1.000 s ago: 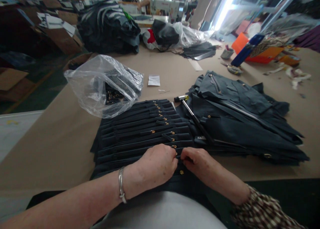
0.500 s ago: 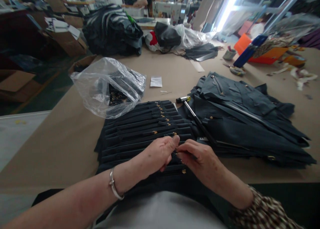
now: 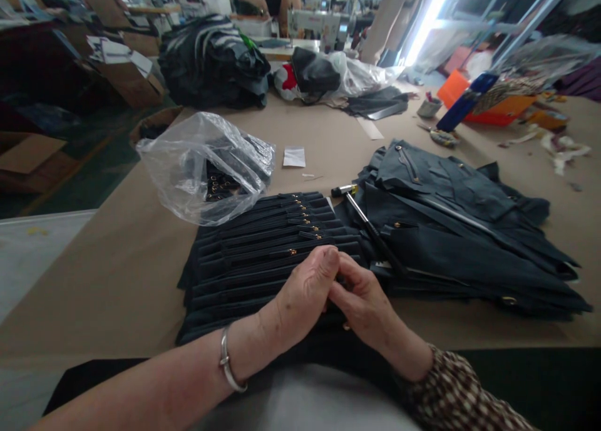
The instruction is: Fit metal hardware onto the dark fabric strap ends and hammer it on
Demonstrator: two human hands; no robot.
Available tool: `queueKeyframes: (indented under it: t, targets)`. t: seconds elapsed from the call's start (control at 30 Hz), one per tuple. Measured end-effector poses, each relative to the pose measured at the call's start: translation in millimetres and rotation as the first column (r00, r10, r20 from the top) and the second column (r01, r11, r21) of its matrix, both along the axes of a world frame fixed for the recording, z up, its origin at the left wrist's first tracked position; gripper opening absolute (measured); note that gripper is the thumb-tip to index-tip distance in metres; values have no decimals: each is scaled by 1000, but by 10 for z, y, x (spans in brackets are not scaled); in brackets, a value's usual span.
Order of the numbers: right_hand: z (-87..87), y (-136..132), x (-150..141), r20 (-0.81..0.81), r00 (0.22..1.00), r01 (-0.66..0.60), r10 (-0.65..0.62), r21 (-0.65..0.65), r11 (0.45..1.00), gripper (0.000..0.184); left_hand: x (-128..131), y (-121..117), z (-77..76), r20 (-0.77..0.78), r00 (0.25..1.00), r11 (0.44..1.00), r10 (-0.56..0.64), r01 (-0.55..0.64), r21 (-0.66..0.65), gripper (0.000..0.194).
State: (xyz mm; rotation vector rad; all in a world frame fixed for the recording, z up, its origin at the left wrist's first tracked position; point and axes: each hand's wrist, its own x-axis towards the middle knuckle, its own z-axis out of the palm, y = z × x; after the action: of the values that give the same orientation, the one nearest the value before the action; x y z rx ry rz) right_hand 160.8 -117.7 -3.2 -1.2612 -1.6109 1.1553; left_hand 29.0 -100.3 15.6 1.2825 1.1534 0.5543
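Your left hand (image 3: 307, 287), bracelet (image 3: 228, 361) at wrist: thumb laid along the top, fingers curled under, their tips hidden. Your right hand (image 3: 364, 298), checked sleeve (image 3: 451, 387): thumb and index finger bent in toward the left hand, the two hands touching. Something dark shows between them; cannot tell what, nor whether either hand pinches it. Position: over the right end of the strips (image 3: 235, 271), which lie overlapped in a row on the table (image 3: 103, 262) before you. Gold pulls (image 3: 293, 252) mark their zips; one more pull shows just below your right hand. Right of the strips: dark garments (image 3: 451, 230), piled, a black-and-silver tool (image 3: 370, 230) slanting across their left edge. Beyond the strips: clear bag (image 3: 206, 174), dark pieces inside, and a white slip (image 3: 293, 157). Farther back, right: cup (image 3: 429, 108), snips (image 3: 444, 138).
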Motion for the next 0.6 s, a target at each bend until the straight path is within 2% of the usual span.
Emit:
queueKeyframes:
  t: [0.1, 0.27, 0.4, 0.6]
  targets:
    - [74, -16, 186, -41, 999, -9, 6, -87, 996, 14, -40, -2, -2, -37, 998, 996, -50, 53, 73, 51]
    - [118, -117, 451, 216, 960, -149, 178, -147, 978, 11, -68, -46, -31, -149, 972, 973, -180, 198, 117, 19]
    - [128, -206, 526, 303, 912, -229, 275, -179, 957, 13, -59, -96, -60, -232, 929, 947, -288, 313, 77, 14]
    - [61, -279, 588, 304, 874, -297, 378, -280, 913, 14, -60, -163, -4, -351, 811, 857, -468, 513, 41, 22]
